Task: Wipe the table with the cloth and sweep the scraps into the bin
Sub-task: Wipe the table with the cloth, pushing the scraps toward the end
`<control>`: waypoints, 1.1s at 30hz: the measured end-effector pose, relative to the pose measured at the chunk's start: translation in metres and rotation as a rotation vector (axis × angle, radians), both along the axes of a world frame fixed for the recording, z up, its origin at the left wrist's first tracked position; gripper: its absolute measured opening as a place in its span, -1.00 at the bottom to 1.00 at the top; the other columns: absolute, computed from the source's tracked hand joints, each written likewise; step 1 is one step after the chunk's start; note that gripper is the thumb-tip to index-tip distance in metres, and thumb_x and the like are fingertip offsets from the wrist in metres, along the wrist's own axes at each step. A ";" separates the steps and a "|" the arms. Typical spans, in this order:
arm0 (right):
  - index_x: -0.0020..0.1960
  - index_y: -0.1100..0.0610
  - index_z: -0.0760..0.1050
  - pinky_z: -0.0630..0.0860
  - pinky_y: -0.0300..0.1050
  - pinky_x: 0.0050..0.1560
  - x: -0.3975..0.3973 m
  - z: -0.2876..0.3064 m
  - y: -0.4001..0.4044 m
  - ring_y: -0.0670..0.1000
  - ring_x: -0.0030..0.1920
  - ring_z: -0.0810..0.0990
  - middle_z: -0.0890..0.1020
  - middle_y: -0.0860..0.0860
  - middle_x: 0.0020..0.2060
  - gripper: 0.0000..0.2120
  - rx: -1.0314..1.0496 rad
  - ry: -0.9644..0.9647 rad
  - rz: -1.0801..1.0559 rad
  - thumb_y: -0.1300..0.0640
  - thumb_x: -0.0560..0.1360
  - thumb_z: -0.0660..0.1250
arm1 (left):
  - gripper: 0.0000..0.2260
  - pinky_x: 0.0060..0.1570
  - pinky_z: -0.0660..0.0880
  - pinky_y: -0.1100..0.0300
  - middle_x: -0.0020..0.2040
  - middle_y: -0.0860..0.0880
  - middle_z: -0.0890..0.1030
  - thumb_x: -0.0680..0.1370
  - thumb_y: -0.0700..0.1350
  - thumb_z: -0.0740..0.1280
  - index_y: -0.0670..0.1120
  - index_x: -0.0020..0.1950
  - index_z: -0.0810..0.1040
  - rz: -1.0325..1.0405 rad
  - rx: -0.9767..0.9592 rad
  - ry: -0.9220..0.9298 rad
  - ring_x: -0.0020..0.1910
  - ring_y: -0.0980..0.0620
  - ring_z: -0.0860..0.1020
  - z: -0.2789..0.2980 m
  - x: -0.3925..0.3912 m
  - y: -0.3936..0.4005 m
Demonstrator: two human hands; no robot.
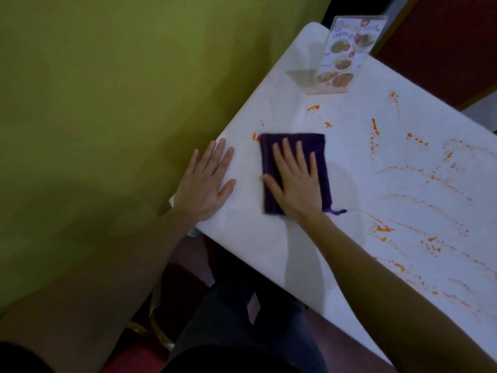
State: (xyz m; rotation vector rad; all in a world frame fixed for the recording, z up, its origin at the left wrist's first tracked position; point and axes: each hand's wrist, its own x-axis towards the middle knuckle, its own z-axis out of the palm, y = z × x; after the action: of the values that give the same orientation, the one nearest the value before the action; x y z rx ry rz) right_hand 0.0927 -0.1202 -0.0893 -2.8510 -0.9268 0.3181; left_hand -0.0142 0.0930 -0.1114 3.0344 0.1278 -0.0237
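A folded dark purple cloth (317, 146) lies flat on the white table (269, 238). My right hand (294, 179) presses down on the cloth with fingers spread and flat. My left hand (205, 184) rests palm-down on the table's left edge, holding nothing. Orange scraps and smears (430, 179) are scattered over the table's right half, with a few orange bits (313, 107) just beyond the cloth and one (255, 136) at its far left corner. No bin is in view.
A clear menu stand (341, 57) with food pictures stands at the table's far corner. A yellow-green wall (107, 103) runs along the table's left side. A red seat (139, 356) and my dark trousers (236, 319) are below the table's near edge.
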 end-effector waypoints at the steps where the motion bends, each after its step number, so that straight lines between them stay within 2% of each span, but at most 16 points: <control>1: 0.62 -0.02 -0.07 -0.13 0.18 0.56 -0.014 0.001 -0.009 0.09 0.60 -0.10 0.00 -0.02 0.60 -0.35 -0.006 0.017 0.040 -0.29 0.62 -0.14 | -0.41 0.54 0.03 -0.13 0.63 -0.09 0.01 0.66 0.16 -0.06 -0.08 0.63 0.04 -0.001 -0.001 0.002 0.61 -0.06 -0.01 0.001 0.000 0.000; 4: 0.61 -0.08 -0.04 -0.09 0.19 0.55 -0.033 -0.001 -0.058 0.08 0.60 -0.08 0.01 -0.05 0.60 -0.38 -0.013 0.004 0.043 -0.29 0.62 -0.14 | -0.41 0.54 0.03 -0.13 0.63 -0.10 0.01 0.65 0.16 -0.08 -0.09 0.63 0.04 -0.001 -0.013 0.008 0.61 -0.07 0.00 0.002 0.001 -0.001; 8: 0.60 -0.07 0.07 -0.03 0.30 0.51 0.005 0.003 -0.107 0.17 0.58 0.03 0.10 -0.03 0.59 -0.36 -0.069 -0.034 -0.200 -0.29 0.58 -0.08 | -0.41 0.54 0.03 -0.12 0.63 -0.10 0.02 0.66 0.17 -0.08 -0.10 0.63 0.04 0.002 -0.008 0.003 0.61 -0.07 0.01 0.002 0.002 0.000; 13: 0.61 -0.09 -0.02 -0.14 0.32 0.52 0.067 0.002 -0.057 0.17 0.59 -0.07 0.03 -0.04 0.61 -0.32 -0.041 -0.012 -0.380 -0.32 0.55 -0.18 | -0.40 0.54 0.04 -0.11 0.63 -0.09 0.02 0.65 0.17 -0.08 -0.09 0.62 0.05 0.002 -0.005 -0.003 0.61 -0.06 0.00 0.000 0.002 0.000; 15: 0.60 -0.08 0.01 -0.13 0.31 0.52 0.068 0.000 -0.019 0.17 0.59 -0.04 0.05 -0.05 0.60 -0.32 -0.037 -0.023 -0.337 -0.32 0.54 -0.17 | -0.41 0.54 0.06 -0.13 0.63 -0.09 0.03 0.65 0.17 -0.07 -0.10 0.62 0.06 0.004 -0.014 -0.007 0.61 -0.07 0.01 0.000 0.002 -0.001; 18: 0.61 -0.09 0.00 -0.12 0.28 0.53 0.031 0.003 0.012 0.15 0.59 -0.02 0.06 -0.05 0.60 -0.34 -0.037 -0.022 -0.132 -0.30 0.56 -0.17 | -0.41 0.54 0.05 -0.13 0.63 -0.09 0.04 0.65 0.16 -0.06 -0.09 0.62 0.07 0.000 -0.024 -0.014 0.61 -0.06 0.00 0.001 0.001 -0.001; 21: 0.62 -0.10 -0.07 -0.15 0.25 0.54 -0.018 0.003 -0.008 0.11 0.60 -0.10 0.00 -0.06 0.61 -0.38 -0.039 0.003 0.033 -0.28 0.61 -0.16 | -0.40 0.54 0.04 -0.13 0.63 -0.09 0.01 0.65 0.17 -0.07 -0.09 0.63 0.05 -0.003 -0.028 -0.001 0.61 -0.05 -0.02 0.002 0.001 -0.001; 23: 0.61 -0.10 0.00 -0.09 0.24 0.54 -0.032 0.000 -0.041 0.10 0.59 -0.04 0.05 -0.06 0.60 -0.39 -0.022 -0.027 0.024 -0.28 0.61 -0.07 | -0.40 0.54 0.05 -0.13 0.63 -0.09 0.01 0.65 0.17 -0.07 -0.09 0.63 0.05 0.001 -0.028 0.011 0.61 -0.06 -0.02 0.002 0.002 -0.001; 27: 0.59 -0.09 0.09 -0.01 0.26 0.51 0.000 0.000 -0.090 0.15 0.58 0.07 0.12 -0.05 0.58 -0.36 -0.068 -0.045 -0.126 -0.29 0.57 -0.03 | -0.40 0.54 0.05 -0.13 0.63 -0.09 0.02 0.64 0.17 -0.05 -0.10 0.62 0.06 0.005 -0.025 0.012 0.61 -0.06 -0.01 0.001 0.003 0.000; 30: 0.61 -0.08 0.03 -0.08 0.29 0.52 0.052 0.002 -0.083 0.17 0.59 0.00 0.08 -0.03 0.60 -0.35 -0.063 -0.027 -0.300 -0.29 0.58 -0.10 | -0.40 0.54 0.05 -0.12 0.63 -0.09 0.02 0.64 0.17 -0.06 -0.10 0.62 0.06 0.004 -0.015 0.007 0.61 -0.07 0.00 0.001 0.004 0.000; 33: 0.62 -0.07 -0.04 -0.16 0.32 0.51 0.094 0.000 -0.042 0.18 0.59 -0.09 0.00 -0.01 0.61 -0.36 -0.036 -0.005 -0.420 -0.27 0.60 -0.10 | -0.40 0.54 0.06 -0.12 0.63 -0.09 0.03 0.64 0.17 -0.06 -0.10 0.62 0.07 0.008 -0.007 0.000 0.61 -0.07 0.00 0.000 0.002 -0.001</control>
State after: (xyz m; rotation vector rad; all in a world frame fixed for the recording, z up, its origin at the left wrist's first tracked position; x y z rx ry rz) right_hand 0.1870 -0.1620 -0.0892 -2.9803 -0.3068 0.2801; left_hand -0.0117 0.0920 -0.1115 3.0273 0.1393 -0.0231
